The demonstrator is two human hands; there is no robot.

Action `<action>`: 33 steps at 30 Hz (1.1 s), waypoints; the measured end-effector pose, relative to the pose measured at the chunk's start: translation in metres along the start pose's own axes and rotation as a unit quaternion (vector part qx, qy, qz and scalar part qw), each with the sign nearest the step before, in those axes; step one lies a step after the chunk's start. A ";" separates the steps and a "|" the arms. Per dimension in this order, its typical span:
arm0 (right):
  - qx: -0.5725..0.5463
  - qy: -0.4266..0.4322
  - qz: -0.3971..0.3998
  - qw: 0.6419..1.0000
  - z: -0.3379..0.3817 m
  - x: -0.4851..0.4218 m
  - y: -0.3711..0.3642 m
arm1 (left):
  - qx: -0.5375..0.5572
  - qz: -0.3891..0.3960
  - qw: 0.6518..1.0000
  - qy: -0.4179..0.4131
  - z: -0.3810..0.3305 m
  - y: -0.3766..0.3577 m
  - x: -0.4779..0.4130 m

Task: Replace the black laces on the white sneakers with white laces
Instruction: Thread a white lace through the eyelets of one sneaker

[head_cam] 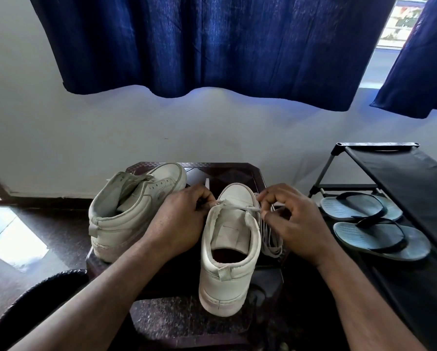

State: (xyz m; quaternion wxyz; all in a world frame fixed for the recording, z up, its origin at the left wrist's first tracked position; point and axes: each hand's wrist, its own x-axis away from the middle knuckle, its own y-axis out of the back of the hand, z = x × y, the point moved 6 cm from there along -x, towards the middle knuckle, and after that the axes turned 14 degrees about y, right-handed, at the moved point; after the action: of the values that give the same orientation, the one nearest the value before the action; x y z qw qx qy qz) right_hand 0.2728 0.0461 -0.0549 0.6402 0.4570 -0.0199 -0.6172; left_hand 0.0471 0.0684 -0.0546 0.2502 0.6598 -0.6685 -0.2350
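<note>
The unlaced sneaker (136,211) leans near the table's (225,171) left edge. The left hand (179,224) curls its fingertips onto the white lace (237,205) at the left eyelets of the middle sneaker (227,274), whose heel overhangs the near edge. The lace looks light, limp and flat, so it is best pinched close to its tip. The shoe seems stiff enough to stay put. The right hand (295,224) pinches the lace's other end between thumb and forefinger. A folded lace (271,239) lies just beside the shoe. The shoe rack (415,178) crowds the right, and the overhang risks a tip.
</note>
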 end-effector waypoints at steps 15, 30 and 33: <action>-0.368 -0.140 -0.187 0.900 -0.019 -0.015 -0.021 | -0.023 -0.002 1.000 0.006 0.001 -0.001 -0.001; -0.151 -0.137 0.025 0.979 -0.026 -0.003 -0.009 | -0.023 0.003 1.000 0.012 0.000 0.000 0.001; -0.145 -0.137 0.019 0.980 -0.027 -0.003 -0.006 | -0.024 0.005 1.000 0.016 0.000 0.000 0.001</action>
State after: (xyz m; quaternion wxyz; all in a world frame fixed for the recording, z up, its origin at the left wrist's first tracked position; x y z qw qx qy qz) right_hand 0.2838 0.0648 -0.0729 0.7029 0.2696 -0.0263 -0.6577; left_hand 0.0465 0.0673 -0.0546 0.2773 0.6539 -0.6621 -0.2392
